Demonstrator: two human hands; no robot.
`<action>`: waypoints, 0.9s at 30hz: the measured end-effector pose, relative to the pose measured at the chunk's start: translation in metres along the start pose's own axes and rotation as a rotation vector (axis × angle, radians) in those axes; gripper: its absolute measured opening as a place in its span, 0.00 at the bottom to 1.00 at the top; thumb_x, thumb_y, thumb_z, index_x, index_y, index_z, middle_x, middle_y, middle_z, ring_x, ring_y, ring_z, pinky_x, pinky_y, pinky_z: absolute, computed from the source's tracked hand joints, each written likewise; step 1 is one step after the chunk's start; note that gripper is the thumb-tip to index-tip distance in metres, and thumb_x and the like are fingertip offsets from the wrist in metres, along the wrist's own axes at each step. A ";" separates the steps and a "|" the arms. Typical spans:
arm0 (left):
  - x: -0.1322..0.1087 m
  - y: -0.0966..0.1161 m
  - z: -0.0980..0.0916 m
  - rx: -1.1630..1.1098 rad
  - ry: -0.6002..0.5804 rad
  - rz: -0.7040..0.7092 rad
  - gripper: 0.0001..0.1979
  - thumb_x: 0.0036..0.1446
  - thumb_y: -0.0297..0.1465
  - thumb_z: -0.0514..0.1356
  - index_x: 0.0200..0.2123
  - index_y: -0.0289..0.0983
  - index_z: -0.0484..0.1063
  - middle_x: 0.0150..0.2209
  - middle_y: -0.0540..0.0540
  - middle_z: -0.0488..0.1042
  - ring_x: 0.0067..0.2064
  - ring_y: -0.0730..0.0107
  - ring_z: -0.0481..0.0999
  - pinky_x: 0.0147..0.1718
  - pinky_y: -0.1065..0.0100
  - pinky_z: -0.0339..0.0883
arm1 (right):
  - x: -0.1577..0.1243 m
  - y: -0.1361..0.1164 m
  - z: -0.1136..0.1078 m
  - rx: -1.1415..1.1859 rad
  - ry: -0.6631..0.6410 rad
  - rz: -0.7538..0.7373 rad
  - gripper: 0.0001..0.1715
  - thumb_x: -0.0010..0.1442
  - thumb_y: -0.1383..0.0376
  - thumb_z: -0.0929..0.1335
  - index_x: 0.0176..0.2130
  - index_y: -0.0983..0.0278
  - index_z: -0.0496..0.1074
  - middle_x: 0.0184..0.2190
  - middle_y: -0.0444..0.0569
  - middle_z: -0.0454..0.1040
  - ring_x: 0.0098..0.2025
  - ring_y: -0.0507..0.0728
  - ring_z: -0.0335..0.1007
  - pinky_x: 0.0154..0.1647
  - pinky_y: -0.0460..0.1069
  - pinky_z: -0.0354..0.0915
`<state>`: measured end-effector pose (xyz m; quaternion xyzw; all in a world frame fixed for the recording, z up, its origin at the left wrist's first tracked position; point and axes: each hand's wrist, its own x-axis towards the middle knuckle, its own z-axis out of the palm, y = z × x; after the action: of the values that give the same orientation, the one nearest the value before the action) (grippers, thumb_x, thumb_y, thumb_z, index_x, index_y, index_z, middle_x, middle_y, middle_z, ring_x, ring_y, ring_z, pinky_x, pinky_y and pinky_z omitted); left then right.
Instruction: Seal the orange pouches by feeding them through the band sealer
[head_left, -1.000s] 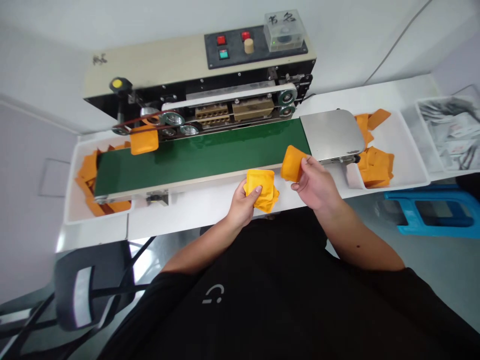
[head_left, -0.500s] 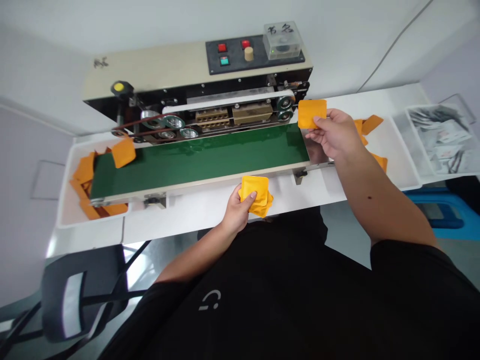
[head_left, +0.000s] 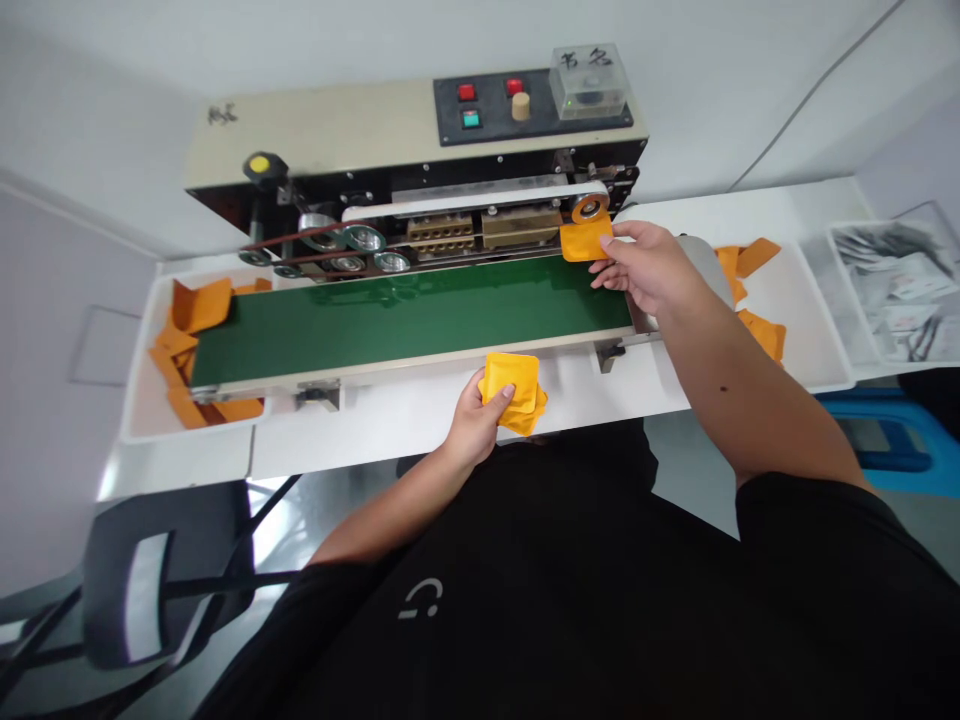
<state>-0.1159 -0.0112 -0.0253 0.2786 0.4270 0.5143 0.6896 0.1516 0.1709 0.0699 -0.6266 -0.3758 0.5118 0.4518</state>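
My right hand pinches one orange pouch and holds its top edge against the right end of the sealing machine, just under the roller, above the green conveyor belt. My left hand grips a small stack of orange pouches at the near edge of the white table, in front of the belt.
A white tray at the belt's left end holds several orange pouches. Another white tray on the right holds more orange pouches. A bin of grey sachets stands far right. A blue stool and a black chair stand below.
My right hand has lowered its pouch to the left into the machine's right end. The pouch that rode the belt's left end has dropped into the left tray. The left hand stays put.
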 end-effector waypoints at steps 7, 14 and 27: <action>0.004 -0.003 0.001 -0.009 -0.018 -0.010 0.30 0.55 0.46 0.81 0.52 0.37 0.75 0.46 0.44 0.84 0.46 0.61 0.86 0.47 0.60 0.80 | -0.070 0.019 -0.020 -0.073 0.133 -0.358 0.16 0.69 0.63 0.77 0.56 0.58 0.79 0.33 0.43 0.75 0.22 0.48 0.65 0.21 0.46 0.61; 0.011 -0.006 0.017 0.000 -0.067 -0.014 0.31 0.53 0.48 0.81 0.52 0.38 0.77 0.47 0.43 0.84 0.45 0.59 0.85 0.48 0.59 0.80 | -0.133 0.065 0.002 -0.211 -0.247 -0.230 0.19 0.63 0.55 0.80 0.52 0.57 0.85 0.38 0.46 0.77 0.30 0.51 0.67 0.28 0.47 0.65; 0.013 -0.008 0.019 0.092 -0.138 0.029 0.33 0.50 0.44 0.83 0.52 0.38 0.76 0.47 0.44 0.85 0.45 0.59 0.85 0.46 0.62 0.80 | -0.136 0.089 0.032 0.071 -0.272 -0.121 0.21 0.55 0.53 0.83 0.33 0.61 0.75 0.30 0.45 0.75 0.32 0.53 0.71 0.31 0.48 0.69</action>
<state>-0.0942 0.0000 -0.0263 0.3510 0.3977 0.4838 0.6961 0.0949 0.0221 0.0247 -0.5115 -0.4521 0.5767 0.4487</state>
